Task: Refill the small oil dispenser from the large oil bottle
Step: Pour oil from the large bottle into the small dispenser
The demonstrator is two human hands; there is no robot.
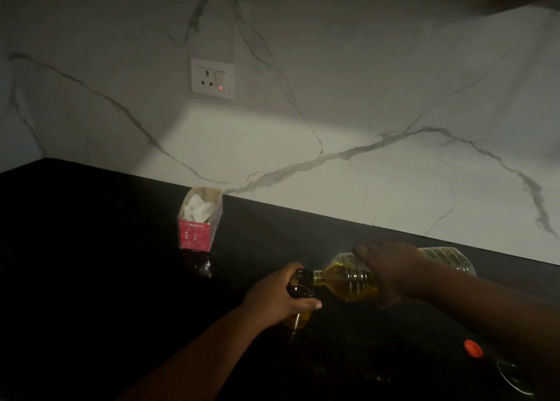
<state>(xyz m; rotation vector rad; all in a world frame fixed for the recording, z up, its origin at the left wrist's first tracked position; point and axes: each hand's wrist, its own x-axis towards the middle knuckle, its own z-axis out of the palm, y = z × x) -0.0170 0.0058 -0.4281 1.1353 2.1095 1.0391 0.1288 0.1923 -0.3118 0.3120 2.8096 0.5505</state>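
The large clear oil bottle [351, 279], with yellow oil in it, lies tipped almost flat above the black counter, its mouth pointing left. My right hand [391, 270] grips it from above around the middle. The bottle's mouth meets the dark top of the small oil dispenser [300, 285], which stands on the counter with yellow oil showing at its base. My left hand [278, 300] wraps around the dispenser's body, thumb across the front.
A pink tissue box [198, 222] stands on the counter near the marble wall. An orange-red cap [473, 348] and a dark round lid-like part [515, 376] lie at the lower right. A wall socket [212, 78] is above.
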